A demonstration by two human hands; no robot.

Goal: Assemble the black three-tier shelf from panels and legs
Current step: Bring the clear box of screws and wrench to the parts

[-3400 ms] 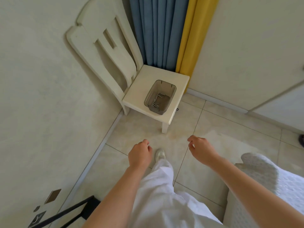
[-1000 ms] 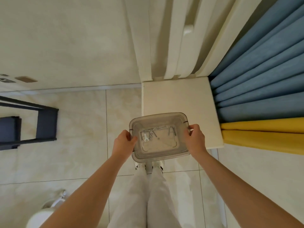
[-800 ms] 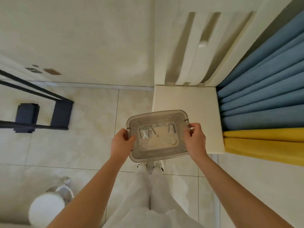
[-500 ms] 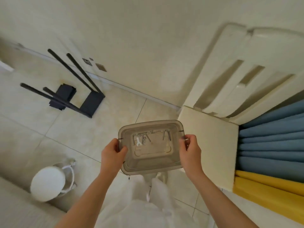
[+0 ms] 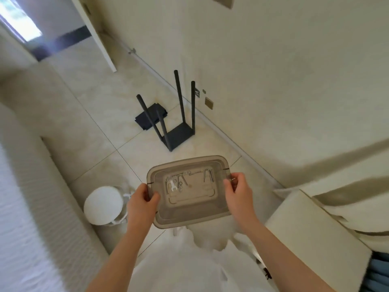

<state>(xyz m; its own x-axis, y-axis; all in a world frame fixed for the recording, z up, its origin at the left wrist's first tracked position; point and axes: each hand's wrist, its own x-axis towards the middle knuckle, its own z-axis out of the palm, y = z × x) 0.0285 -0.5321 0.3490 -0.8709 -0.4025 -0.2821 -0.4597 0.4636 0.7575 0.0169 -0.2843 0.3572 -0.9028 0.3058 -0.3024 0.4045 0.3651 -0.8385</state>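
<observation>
Item: translucent grey plastic container (image 5: 189, 218), rectangular with rounded corners and a raised rim, at lower centre of the frame, held level above white trousers (image 5: 189, 266).
- Contents: a small flat white spanner (image 5: 173, 185) and loose bright metal rods and fasteners (image 5: 207, 175) on its smooth base.
- Left hand (image 5: 143, 204): gripped the left rim, thumb curled over the edge.
- Right hand (image 5: 239, 193): pinched the right rim between thumb and fingers.

Shelf parts, upper centre, on glossy beige floor tiles (image 5: 101, 114) near the matt cream wall (image 5: 273, 70):
- One black rectangular panel (image 5: 181, 134) lying flat, with four slim black round legs (image 5: 179, 95) standing up from its corners.
- Further flat dark panels (image 5: 143, 123) just behind it.

Also present: a white round-topped object (image 5: 103, 205) at lower left and a cream flat chair seat (image 5: 315, 239) at lower right.
</observation>
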